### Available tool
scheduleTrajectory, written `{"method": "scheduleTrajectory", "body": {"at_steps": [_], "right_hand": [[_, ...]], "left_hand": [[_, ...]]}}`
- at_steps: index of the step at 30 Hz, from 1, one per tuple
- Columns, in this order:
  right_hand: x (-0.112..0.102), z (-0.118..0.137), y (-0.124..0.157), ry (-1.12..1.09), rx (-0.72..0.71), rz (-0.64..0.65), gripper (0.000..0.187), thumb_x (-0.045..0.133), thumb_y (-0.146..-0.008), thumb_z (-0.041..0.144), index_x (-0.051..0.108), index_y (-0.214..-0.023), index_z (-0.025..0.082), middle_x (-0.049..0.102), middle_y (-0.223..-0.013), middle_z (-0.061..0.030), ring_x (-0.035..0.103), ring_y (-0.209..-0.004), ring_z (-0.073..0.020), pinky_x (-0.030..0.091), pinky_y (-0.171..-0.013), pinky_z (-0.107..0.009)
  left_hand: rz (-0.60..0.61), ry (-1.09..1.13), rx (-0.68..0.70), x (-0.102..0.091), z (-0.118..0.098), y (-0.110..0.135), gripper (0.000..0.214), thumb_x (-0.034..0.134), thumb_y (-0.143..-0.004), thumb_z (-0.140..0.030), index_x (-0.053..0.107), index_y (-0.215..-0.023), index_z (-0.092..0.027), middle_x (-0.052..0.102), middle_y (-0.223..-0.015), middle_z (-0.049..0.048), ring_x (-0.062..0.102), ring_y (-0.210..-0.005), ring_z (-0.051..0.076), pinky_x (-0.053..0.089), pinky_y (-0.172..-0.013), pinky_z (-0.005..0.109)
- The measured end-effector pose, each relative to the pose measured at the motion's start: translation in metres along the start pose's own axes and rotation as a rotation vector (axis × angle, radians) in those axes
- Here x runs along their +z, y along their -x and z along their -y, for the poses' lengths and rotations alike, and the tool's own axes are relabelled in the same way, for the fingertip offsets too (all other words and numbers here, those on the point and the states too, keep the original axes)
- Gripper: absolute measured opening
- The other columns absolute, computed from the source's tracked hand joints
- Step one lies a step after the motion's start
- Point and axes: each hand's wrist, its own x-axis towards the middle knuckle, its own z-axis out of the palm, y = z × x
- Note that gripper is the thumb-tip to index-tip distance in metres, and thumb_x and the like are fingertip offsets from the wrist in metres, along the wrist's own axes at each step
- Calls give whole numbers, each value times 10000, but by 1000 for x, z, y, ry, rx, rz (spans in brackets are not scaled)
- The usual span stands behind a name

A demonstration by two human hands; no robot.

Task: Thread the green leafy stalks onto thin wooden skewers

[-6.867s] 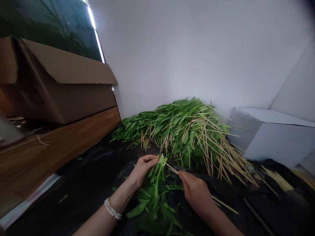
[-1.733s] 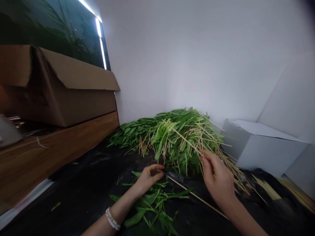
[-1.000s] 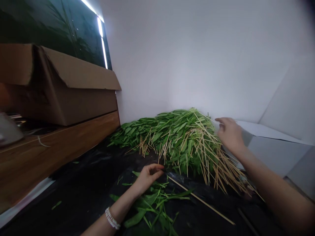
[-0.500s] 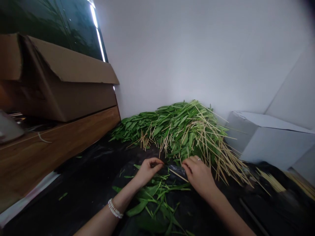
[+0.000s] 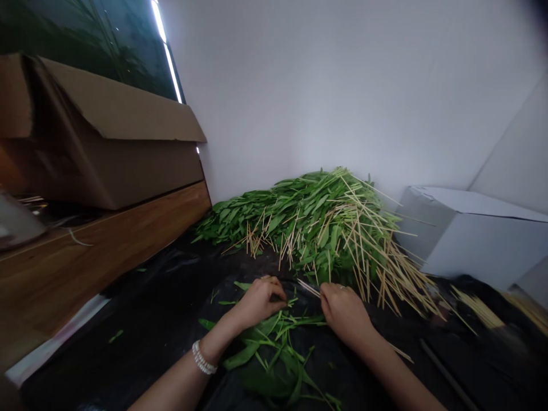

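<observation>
My right hand (image 5: 346, 313) is closed around a few thin wooden skewers (image 5: 309, 287). Their tips point left toward my other hand, and the far ends show beneath my right forearm. My left hand (image 5: 262, 301), with a white beaded bracelet on the wrist, has its fingers curled together beside small green bits; whatever they hold is hidden. Loose green leaves and stems (image 5: 278, 348) lie below and between both hands. Just beyond them rises a large heap of leafy greens (image 5: 295, 208) with many skewers (image 5: 368, 245) sticking out on its right side.
Black plastic sheeting (image 5: 162, 319) covers the work surface. An open cardboard box (image 5: 141, 171) sits on a wooden ledge (image 5: 141, 234) at left. On the right stand a white box (image 5: 488, 245) and a bundle of skewers (image 5: 479, 305). A white wall (image 5: 325, 85) closes the back.
The single skewer that lay between my hands is gone from there; skewers now extend from my right fist. My left fingers have curled in and lowered slightly toward the loose greens.
</observation>
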Motion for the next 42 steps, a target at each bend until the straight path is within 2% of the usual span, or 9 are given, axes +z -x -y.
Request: {"method": "scheduleTrajectory", "body": {"at_steps": [3, 8, 13, 18, 24, 29, 32, 38, 42], "right_hand": [[-8, 3, 0, -29, 11, -69, 176, 444, -928, 142, 573, -817, 187, 631, -707, -26, 599, -667, -205, 339, -664, -319], [-12, 6, 2, -202, -81, -365, 202, 385, -975, 175, 571, -896, 180, 613, -728, -17, 589, -655, -168, 362, -663, -282], [-19, 6, 2, -210, -152, -559, 165, 417, -964, 151, 581, -945, 162, 617, -727, -34, 570, -669, -170, 381, -704, -296], [-31, 1, -1, -194, -107, -667, 122, 460, -939, 117, 571, -921, 163, 642, -743, -34, 571, -701, -174, 371, -813, -369], [-29, 2, 0, -200, -135, -646, 121, 462, -936, 105, 570, -919, 157, 641, -737, -33, 563, -701, -172, 375, -808, -375], [-27, 5, 0, -202, -163, -615, 128, 453, -940, 106, 572, -931, 150, 629, -725, -37, 550, -707, -182, 379, -781, -370], [-26, 5, 0, -204, -182, -612, 134, 451, -937, 101, 577, -921, 142, 618, -722, -50, 545, -713, -193, 388, -743, -354], [-20, 6, 1, -222, -186, -581, 169, 419, -953, 121, 587, -935, 133, 603, -727, -57, 555, -687, -186, 409, -668, -303], [-15, 6, 3, -218, -171, -576, 179, 411, -965, 145, 589, -967, 140, 628, -759, -50, 592, -666, -160, 412, -642, -274]], "left_hand": [[-81, 74, -17, -1, -2, -1, 68, 654, -825, -226, 717, -821, -200, 698, -867, 18, 625, -861, 170, 433, -808, 258], [-265, 145, -88, -4, 1, -4, 126, 597, -877, -271, 695, -885, -192, 721, -897, 22, 649, -864, 179, 452, -810, 264], [-264, 12, -61, -6, 0, -3, 103, 667, -816, -210, 713, -908, -204, 701, -917, 35, 626, -913, 201, 430, -849, 303], [-181, -56, 8, -4, -6, -1, 121, 701, -805, -320, 719, -782, -203, 662, -900, 32, 589, -894, 187, 398, -850, 314], [-63, -229, 20, 6, -6, 3, 202, 789, -703, -362, 726, -850, -238, 651, -973, 32, 541, -963, 229, 366, -800, 329], [-13, -289, 34, 8, -9, 5, 60, 676, -794, -213, 692, -851, -222, 659, -956, 28, 539, -964, 220, 353, -796, 331], [-68, -213, 30, 8, -12, 4, 64, 618, -822, -178, 643, -872, -208, 661, -906, 18, 550, -926, 204, 369, -795, 321], [-279, 163, -32, 4, -10, -2, 104, 551, -852, -169, 583, -949, -187, 646, -885, 17, 597, -840, 154, 447, -793, 272], [-284, 138, -65, 0, -7, -3, 160, 569, -829, -157, 629, -972, -198, 675, -906, 29, 606, -888, 181, 446, -838, 307]]}}
